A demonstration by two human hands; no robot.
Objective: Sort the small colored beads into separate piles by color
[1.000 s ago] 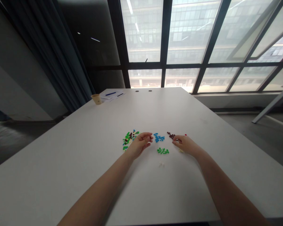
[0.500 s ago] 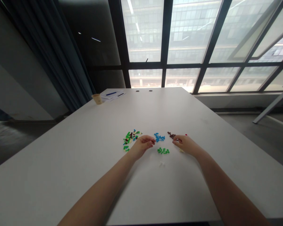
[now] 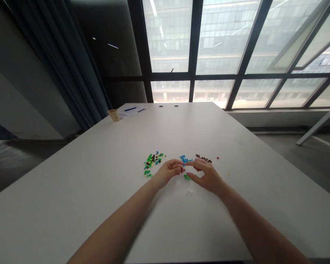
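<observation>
Small plastic bricks lie sorted in little heaps on a white table. A mixed green heap lies at the left, a blue heap in the middle, a dark brown heap at the right. My left hand is curled, its fingertips pinched together just below the blue heap. My right hand meets it fingertip to fingertip and covers most of a green heap. What the pinched fingers hold is too small to make out.
A few white pieces lie near my right wrist. One red piece and one yellow piece lie apart at the right. A paper cup and papers with a pen sit at the far left corner.
My right hand has moved left from the brown heap to meet my left hand over the green heap. My left hand has closed its fingers and shifted slightly right.
</observation>
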